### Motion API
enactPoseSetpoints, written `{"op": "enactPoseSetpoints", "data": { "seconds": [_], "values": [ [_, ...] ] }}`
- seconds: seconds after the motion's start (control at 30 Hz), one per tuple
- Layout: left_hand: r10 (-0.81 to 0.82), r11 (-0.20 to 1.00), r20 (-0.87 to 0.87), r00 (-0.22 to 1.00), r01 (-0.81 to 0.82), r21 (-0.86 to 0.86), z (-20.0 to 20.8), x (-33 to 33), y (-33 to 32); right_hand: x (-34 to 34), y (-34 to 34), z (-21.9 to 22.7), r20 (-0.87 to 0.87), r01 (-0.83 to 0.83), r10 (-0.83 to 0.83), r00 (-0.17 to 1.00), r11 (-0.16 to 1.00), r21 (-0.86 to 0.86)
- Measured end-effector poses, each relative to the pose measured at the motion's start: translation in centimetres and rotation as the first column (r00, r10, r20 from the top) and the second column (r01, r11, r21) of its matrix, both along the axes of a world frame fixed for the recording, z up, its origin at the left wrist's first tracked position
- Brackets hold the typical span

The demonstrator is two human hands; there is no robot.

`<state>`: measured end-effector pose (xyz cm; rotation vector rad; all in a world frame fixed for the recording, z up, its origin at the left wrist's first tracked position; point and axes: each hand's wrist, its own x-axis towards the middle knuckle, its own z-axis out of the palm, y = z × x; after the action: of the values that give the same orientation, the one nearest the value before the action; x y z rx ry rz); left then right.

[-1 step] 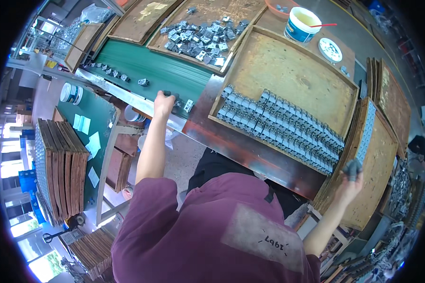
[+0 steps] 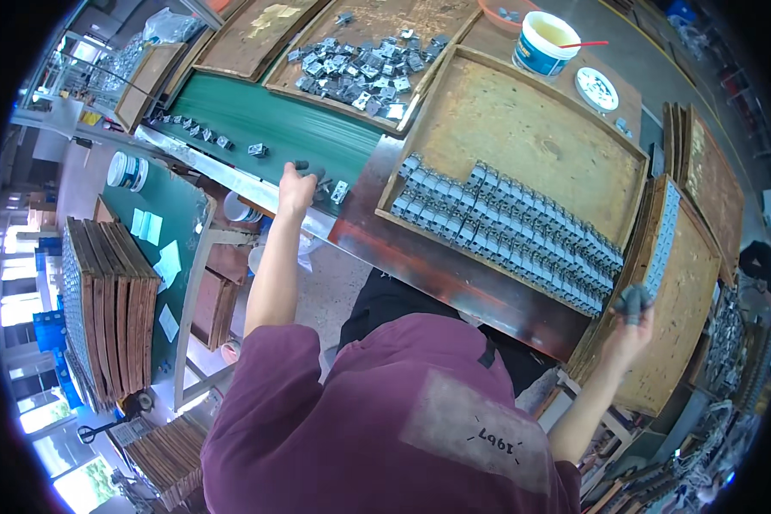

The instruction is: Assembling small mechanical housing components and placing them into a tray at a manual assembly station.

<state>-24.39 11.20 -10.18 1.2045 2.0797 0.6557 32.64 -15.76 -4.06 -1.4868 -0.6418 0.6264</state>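
Observation:
My left hand point(image 2: 296, 187) reaches over the green conveyor belt point(image 2: 231, 103), fingers curled, with dark covers on the fingertips. Beside those fingers lies a small metal part point(image 2: 340, 192); whatever they grip is hidden. Farther left along the belt sit another metal part point(image 2: 258, 150) and a line of similar parts point(image 2: 195, 130). My right hand point(image 2: 630, 330) hovers by the right-hand wooden tray, its dark-covered fingers bunched together; I cannot make out what is in them. Just left of it is a large wooden tray point(image 2: 548, 111) holding several tight rows of grey metal parts point(image 2: 505, 223).
Loose metal parts point(image 2: 360, 73) are heaped in a tray beyond the belt. A white-and-blue bucket point(image 2: 541, 47) and a round white lid point(image 2: 597, 89) stand at the back. A narrow strip of parts point(image 2: 664, 236) lines the right-hand tray point(image 2: 672, 291). Stacked wooden trays point(image 2: 116, 317) stand left.
My right hand has shifted slightly left, toward the large tray's corner. My left hand stays nearly in place over the belt.

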Motion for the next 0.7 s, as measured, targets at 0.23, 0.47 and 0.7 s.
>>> {"op": "enactPoseSetpoints", "data": {
  "seconds": [0.23,0.47,0.7],
  "values": [
    [-0.228,0.964,0.853,0.469,-0.017,0.267,7.2,9.5,-4.6,-9.7,4.9,5.0,-0.111,-0.160,0.163,0.980,0.986,0.039],
    [-0.482,0.847,0.861,0.162,0.337,0.411,12.4,20.2,-10.8,-15.3,6.1,8.8,0.434,-0.447,0.491,0.755,0.870,-0.206],
    [-0.511,0.755,0.858,0.046,0.501,0.423,13.7,23.0,-12.8,-14.7,5.7,10.6,0.694,-0.439,0.484,0.534,0.860,-0.262]
  ]
}}
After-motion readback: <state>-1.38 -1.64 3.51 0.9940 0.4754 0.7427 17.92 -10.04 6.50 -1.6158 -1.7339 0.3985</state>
